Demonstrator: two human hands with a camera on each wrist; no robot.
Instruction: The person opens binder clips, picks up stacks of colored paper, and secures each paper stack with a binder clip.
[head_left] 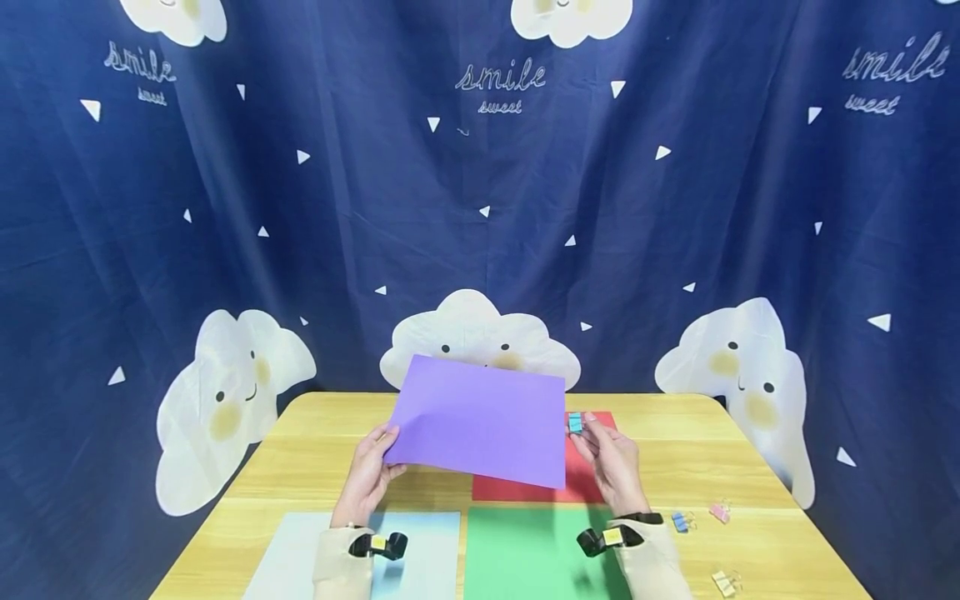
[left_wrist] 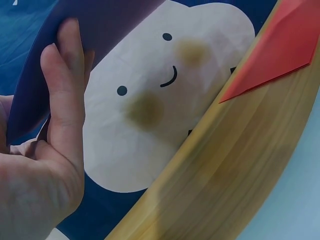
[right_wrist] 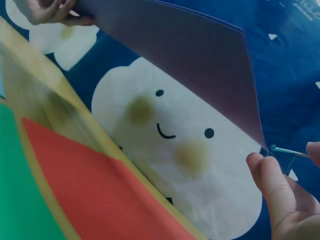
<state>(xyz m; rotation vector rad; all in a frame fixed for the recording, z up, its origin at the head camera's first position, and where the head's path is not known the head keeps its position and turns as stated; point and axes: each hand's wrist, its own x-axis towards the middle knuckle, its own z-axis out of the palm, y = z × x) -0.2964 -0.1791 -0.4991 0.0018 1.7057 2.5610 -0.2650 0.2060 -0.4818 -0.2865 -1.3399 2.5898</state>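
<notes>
A purple sheet of paper is held up above the table, tilted toward the head camera. My left hand grips its left edge, thumb in front and fingers behind; the left wrist view shows these fingers lying along its back. Beside the sheet's right edge, my right hand pinches a teal binder clip between thumb and fingers. In the right wrist view the clip is right at the sheet's corner, and the back of the purple sheet is shaded.
On the wooden table lie a red sheet, a green sheet and a light blue sheet. At the right are a blue clip, a pink clip and a cream clip. A dark blue curtain hangs behind.
</notes>
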